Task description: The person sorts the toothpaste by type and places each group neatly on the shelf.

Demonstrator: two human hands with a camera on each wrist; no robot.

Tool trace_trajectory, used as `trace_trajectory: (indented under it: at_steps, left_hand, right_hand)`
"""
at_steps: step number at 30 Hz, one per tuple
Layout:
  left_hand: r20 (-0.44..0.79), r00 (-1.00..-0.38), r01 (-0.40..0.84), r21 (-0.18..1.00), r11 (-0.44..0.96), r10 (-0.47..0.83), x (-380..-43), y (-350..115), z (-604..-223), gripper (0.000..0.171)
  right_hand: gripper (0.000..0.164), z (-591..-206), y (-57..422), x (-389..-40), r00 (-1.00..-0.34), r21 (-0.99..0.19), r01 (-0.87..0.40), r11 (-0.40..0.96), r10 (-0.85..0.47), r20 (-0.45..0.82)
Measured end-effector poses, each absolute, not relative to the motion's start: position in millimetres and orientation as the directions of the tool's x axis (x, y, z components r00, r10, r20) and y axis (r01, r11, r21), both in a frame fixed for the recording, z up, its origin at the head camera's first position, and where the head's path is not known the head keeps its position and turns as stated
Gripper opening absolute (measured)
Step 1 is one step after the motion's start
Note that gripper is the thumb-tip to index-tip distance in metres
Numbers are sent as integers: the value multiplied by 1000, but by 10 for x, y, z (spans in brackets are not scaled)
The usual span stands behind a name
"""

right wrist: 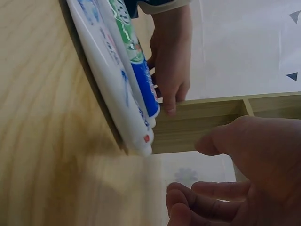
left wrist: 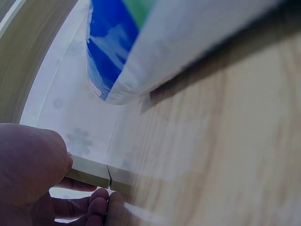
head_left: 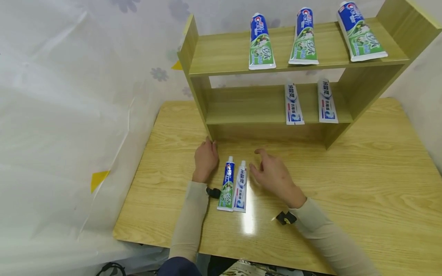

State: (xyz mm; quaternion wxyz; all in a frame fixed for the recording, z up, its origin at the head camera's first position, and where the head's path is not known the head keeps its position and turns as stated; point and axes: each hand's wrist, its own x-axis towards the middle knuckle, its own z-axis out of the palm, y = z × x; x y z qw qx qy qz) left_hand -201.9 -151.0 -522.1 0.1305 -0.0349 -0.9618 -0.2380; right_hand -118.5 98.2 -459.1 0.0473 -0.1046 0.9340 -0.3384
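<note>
My left hand (head_left: 206,157) grips the bottom front corner of the wooden shelf (head_left: 248,103), the panel between thumb and fingers in the left wrist view. My right hand (head_left: 274,174) is over the table, holding nothing, its thumb and fingers apart in the right wrist view. Between the hands, two toothpaste tubes lie side by side on the table, caps toward the shelf. One is a blue-and-green tube (head_left: 226,188); beside it lies a white tube (head_left: 240,188), the nearer one to my right hand.
Three blue-and-green toothpaste tubes (head_left: 262,46) lie on the upper board. Two white tubes (head_left: 293,103) lie at the right of the lower board. The wooden table (head_left: 373,176) extends right of the shelf; a covered wall (head_left: 62,115) borders the left side.
</note>
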Motion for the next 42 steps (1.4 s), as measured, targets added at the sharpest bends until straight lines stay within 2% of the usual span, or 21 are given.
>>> trace_trajectory:
  at_steps: [9,15,22,32,37,42]
  left_hand:
    - [217,-976,100,443,891,2,-2027,-1474,-5142,35]
    - [245,-970,116,441,890,5,-2038,-1490,-5167,35]
    - [323,-946,156,431,889,10,-2232,-1594,-5541,39]
    - [290,-957,131,431,893,1,-2290,-1657,-5683,41]
    - [276,-961,132,454,881,1,-2230,-1627,-5622,41]
    - [281,-960,145,468,872,9,-2089,-1548,-5336,32]
  right_hand:
    - [65,-4732,840,-1166,-966,-652,-158,741,-253,-54]
    - [67,-4800,759,-1154,-963,-640,-156,752,-261,-72]
    - [78,-4883,651,-1128,-950,-628,-161,761,-292,-109]
    - [79,-4897,557,-1121,-945,-591,-170,789,-300,-128]
    - [75,-4838,581,-1120,-949,-524,-166,836,-280,-146]
    - [85,-4859,586,-1095,-943,-485,-180,856,-290,-162]
